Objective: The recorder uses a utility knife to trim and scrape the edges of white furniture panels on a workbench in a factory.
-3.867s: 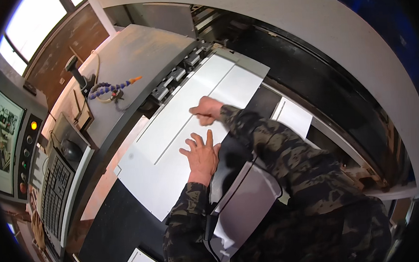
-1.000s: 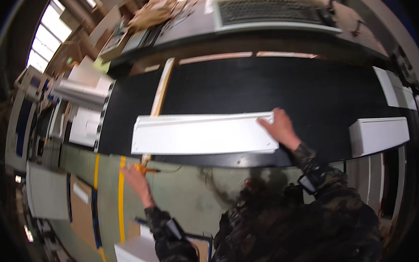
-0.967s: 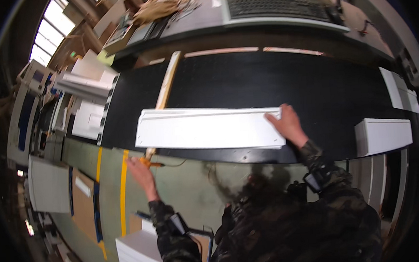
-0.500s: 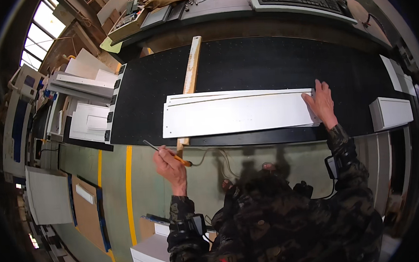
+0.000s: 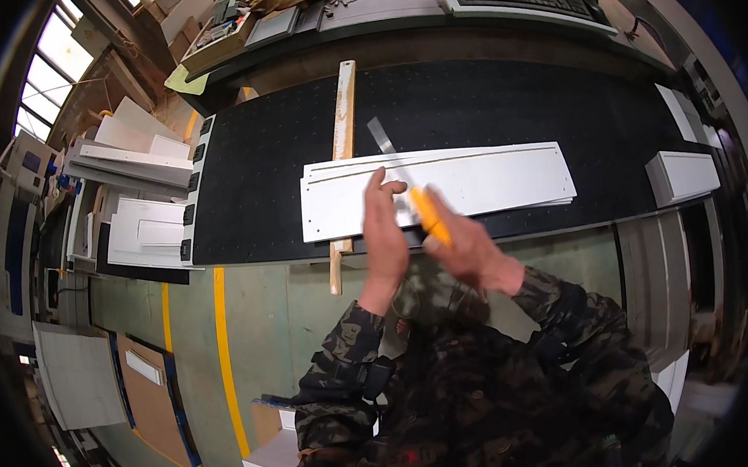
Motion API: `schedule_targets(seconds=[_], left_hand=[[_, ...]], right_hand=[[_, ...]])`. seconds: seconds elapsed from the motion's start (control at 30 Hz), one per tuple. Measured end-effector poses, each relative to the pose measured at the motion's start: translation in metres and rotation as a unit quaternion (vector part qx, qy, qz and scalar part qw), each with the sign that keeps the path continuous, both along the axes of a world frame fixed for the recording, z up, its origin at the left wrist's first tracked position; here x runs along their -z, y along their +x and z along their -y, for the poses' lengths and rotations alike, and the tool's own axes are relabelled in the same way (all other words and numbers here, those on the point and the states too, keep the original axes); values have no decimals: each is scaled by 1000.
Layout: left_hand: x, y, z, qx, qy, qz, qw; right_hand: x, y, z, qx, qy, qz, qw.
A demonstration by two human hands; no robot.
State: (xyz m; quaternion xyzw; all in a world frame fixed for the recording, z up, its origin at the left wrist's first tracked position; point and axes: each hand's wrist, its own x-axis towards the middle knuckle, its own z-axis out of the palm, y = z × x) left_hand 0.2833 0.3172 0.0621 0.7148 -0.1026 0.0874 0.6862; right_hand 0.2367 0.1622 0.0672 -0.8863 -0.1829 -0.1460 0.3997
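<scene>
**Scraper passing between the hands over the white panels**

In the middle of the frame both hands meet just below the near edge of the black perforated table. The right hand is closed around the yellow handle of a scraper, whose flat grey blade points toward the upper centre and overlaps the stacked white panels. The left hand stands edge-on beside it, fingers straight and nearly together, the tips at the handle; whether it grips the handle or only steadies it I cannot tell.

The panels lie flat across the centre of the table, long sides running left to right, the upper ones shifted slightly so that their edges show as thin lines. A long wooden strip runs under their left end, from the upper centre down past the table's near edge.

The step in hand looks like readying the tool: the grip on the scraper is being settled before the blade goes to the panel surface or edge. The next move would call for a firm one-handed hold on the handle, the blade laid at a low angle against the top panel, and the free hand pressing the stack so it does not slide on the table.

At the right edge a small white box sits on the table; more white panels are stacked at the left.
</scene>
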Motion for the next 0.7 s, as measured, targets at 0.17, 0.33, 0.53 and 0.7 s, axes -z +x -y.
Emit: schedule_targets(seconds=[0.17, 0.33, 0.53, 0.7], left_hand=[[67, -16, 7, 28, 468, 144, 872], [89, 7, 16, -21, 542, 184, 820], [91, 11, 15, -18, 526, 227, 820], [100, 10, 0, 2, 454, 226, 862]], right_hand=[[-60, 6, 26, -164, 18, -216, 962], [-51, 2, -4, -272, -71, -193, 940], [-73, 14, 14, -139, -116, -199, 963], [-88, -20, 56, -91, -82, -295, 947]])
